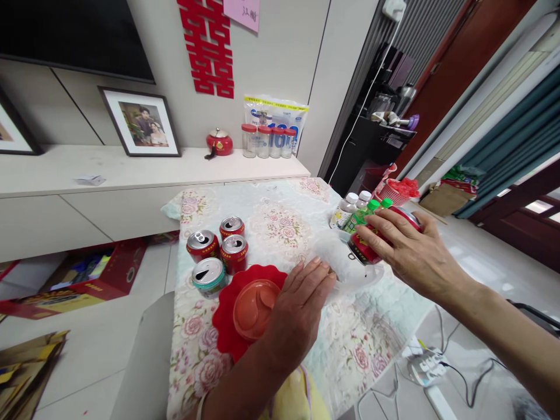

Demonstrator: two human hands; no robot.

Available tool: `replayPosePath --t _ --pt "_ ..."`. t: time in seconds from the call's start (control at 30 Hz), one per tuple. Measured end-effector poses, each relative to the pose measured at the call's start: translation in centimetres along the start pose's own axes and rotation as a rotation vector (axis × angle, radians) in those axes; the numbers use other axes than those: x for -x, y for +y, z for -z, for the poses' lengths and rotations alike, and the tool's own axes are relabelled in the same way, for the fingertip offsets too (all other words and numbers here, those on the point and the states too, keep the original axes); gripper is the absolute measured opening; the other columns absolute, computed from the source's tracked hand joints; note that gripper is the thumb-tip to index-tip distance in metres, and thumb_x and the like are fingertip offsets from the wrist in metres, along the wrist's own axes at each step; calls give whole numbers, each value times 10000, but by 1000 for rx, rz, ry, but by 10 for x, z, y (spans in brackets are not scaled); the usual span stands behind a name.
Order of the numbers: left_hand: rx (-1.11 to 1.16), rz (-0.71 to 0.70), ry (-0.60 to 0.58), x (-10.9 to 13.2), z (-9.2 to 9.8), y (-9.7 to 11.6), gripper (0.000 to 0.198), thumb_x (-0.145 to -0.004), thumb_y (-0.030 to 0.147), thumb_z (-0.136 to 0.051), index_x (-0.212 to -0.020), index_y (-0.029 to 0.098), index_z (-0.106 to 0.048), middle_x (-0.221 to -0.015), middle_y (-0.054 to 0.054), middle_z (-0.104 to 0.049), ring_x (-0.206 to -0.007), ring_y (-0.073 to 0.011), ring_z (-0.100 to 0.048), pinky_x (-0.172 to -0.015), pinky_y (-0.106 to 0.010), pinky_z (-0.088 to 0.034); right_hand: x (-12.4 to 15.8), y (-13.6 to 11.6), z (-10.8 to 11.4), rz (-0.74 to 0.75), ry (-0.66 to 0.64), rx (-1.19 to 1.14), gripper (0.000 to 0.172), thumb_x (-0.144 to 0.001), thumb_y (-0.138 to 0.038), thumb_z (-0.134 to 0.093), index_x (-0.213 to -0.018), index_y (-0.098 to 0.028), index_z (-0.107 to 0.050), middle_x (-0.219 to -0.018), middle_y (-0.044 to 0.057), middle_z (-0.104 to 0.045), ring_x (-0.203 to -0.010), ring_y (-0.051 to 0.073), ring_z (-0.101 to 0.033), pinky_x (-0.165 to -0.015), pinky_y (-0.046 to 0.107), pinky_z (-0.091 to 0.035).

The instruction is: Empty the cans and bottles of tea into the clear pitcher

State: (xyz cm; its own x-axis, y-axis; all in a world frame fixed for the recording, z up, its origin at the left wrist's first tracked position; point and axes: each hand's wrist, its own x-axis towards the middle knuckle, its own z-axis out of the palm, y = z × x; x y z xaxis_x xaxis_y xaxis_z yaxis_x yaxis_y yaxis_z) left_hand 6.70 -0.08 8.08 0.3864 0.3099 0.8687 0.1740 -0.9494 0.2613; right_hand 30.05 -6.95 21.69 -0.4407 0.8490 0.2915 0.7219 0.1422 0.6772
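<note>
My right hand point(413, 251) is wrapped round a red drink can point(367, 245), tilted with its ring-pull end down to the left. Beneath that end lies a translucent whitish plastic bag point(341, 262) on the table. My left hand point(304, 297) has its fingers together over the bag's near left edge, gripping it; its thumb is hidden. Under my left forearm sits a red scallop-edged dish point(227, 303) with a smooth orange-red centre. Left of the dish stand several opened cans: red ones point(234, 251) and one with a turquoise rim point(209, 277).
A floral cloth point(284, 224) covers the table. Small bottles with white and green caps point(350, 210) stand beyond the bag. Jars with red lids point(263, 142) line the white cabinet point(192, 169). A power strip with cables point(426, 367) lies on the floor at right.
</note>
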Motion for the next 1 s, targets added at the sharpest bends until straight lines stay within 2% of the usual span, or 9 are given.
replayPosePath --t 0.73,1.0 --pt "21 -4 -18 -1 2 -1 408 -1012 -16 -388 -1294 104 -658 -1308 -113 -761 -1331 -245 -677 -1114 -481 -617 2 -7 1 7 23 -2 382 -1024 -32 -419 -1360 -165 -545 -1354 157 -692 -1328 303 -545 -1009 530 -305" --pt "10 -8 -35 -2 2 -1 412 -1010 -19 -397 -1306 102 -657 -1309 -111 -758 -1336 -237 -671 -1129 -468 -606 3 -11 -3 -27 5 -28 430 -991 -3 -432 -1374 -171 -533 -1366 153 -679 -1333 307 -541 -999 530 -322"
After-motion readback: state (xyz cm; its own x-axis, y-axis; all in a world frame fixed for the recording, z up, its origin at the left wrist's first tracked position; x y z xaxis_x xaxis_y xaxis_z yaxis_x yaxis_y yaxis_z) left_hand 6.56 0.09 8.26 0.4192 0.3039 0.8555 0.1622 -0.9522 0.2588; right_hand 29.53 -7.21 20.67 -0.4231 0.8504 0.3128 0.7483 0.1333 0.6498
